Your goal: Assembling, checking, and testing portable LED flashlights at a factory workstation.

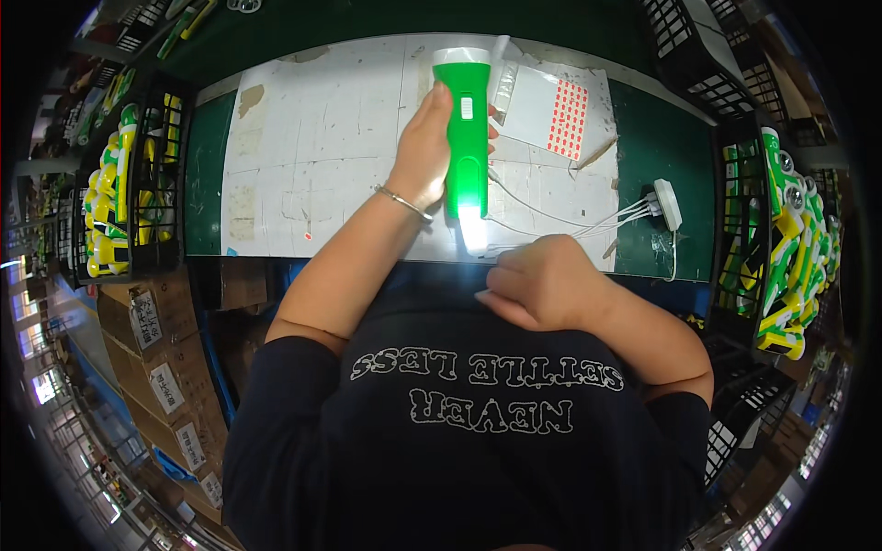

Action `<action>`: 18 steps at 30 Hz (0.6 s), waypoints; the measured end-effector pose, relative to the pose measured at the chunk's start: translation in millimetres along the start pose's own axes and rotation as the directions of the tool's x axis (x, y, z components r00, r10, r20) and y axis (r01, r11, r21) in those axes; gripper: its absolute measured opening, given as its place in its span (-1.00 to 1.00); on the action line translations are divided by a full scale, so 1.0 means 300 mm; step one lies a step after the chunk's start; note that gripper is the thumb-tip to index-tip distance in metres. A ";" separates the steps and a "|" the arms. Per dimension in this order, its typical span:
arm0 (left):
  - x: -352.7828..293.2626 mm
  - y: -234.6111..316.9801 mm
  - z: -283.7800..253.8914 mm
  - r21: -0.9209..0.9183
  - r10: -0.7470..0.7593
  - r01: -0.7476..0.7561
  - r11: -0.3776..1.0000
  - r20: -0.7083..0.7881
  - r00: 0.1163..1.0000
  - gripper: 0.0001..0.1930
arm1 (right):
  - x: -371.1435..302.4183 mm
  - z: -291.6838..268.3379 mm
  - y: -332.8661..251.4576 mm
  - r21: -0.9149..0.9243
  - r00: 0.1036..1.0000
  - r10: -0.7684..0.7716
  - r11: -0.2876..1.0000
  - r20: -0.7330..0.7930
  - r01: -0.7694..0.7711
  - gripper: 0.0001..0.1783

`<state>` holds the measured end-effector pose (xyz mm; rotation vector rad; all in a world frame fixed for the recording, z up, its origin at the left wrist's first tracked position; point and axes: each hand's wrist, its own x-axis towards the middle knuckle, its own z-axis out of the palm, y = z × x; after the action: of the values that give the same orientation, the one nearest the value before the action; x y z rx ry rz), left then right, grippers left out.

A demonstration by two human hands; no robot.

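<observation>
My left hand (424, 147) is wrapped round a green flashlight (470, 138) over the white-covered worktop. Its white head points away from me, and a white slide switch faces up. At the near end of the flashlight a bright white glow washes out the detail. My right hand (544, 283) is close to that glowing end, just off the worktop's near edge, with its fingers curled in. What the right fingers hold, if anything, is hidden. Thin white cables (588, 225) run across the worktop close to both the flashlight and my right hand.
At the right, a white multi-port charger (668, 204) gathers the cables. A sheet of red stickers (568, 119) lies far right on the white board (322, 119). Black crates (165, 165) of yellow, green and white flashlights (795, 248) flank the table. Cardboard boxes (165, 367) stand lower left.
</observation>
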<state>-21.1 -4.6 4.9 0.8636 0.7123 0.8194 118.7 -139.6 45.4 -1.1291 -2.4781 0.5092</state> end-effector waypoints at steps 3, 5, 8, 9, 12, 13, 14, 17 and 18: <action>0.002 0.004 -0.004 -0.068 -0.047 0.050 0.996 0.036 0.998 -0.49 | 0.028 0.015 0.002 0.069 0.940 0.153 0.988 -0.306 -0.139 -0.69; -0.009 -0.002 0.015 -0.259 -0.088 0.123 0.958 0.143 0.986 -0.42 | 0.078 0.004 0.024 0.252 0.827 0.495 0.864 -0.268 -0.436 -0.63; -0.040 0.004 0.044 -0.109 0.009 0.007 0.994 0.142 0.990 -0.64 | 0.097 0.057 0.104 0.629 0.747 0.653 0.634 -0.125 -0.449 -0.55; -0.039 0.009 0.039 -0.027 -0.006 0.010 1.000 0.149 0.989 -0.66 | 0.091 0.063 0.105 0.627 0.747 0.639 0.661 -0.183 -0.412 -0.52; -0.057 0.003 0.024 0.065 -0.018 0.009 0.998 0.138 0.990 -0.65 | 0.070 0.058 0.136 0.730 0.709 0.671 0.594 -0.217 -0.339 -0.51; -0.067 0.013 0.029 0.115 -0.067 0.052 0.992 0.134 0.989 -0.64 | 0.061 0.045 0.156 0.752 0.698 0.682 0.573 -0.217 -0.326 -0.51; -0.075 0.018 0.032 0.164 -0.117 0.095 0.982 0.128 0.985 -0.63 | 0.053 0.033 0.173 0.773 0.687 0.694 0.552 -0.217 -0.313 -0.51; -0.085 0.001 0.015 0.229 -0.137 0.101 0.968 0.147 0.980 -0.62 | 0.042 -0.021 0.197 0.735 0.655 0.696 0.602 -0.293 -0.312 -0.52; -0.089 -0.001 0.009 0.282 -0.145 0.093 0.955 0.168 0.975 -0.60 | 0.039 -0.041 0.212 0.711 0.672 0.681 0.624 -0.291 -0.324 -0.62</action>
<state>-32.3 -28.2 11.2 1.1185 0.7125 0.5290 158.0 -89.4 28.6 -1.4467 -1.2846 0.9225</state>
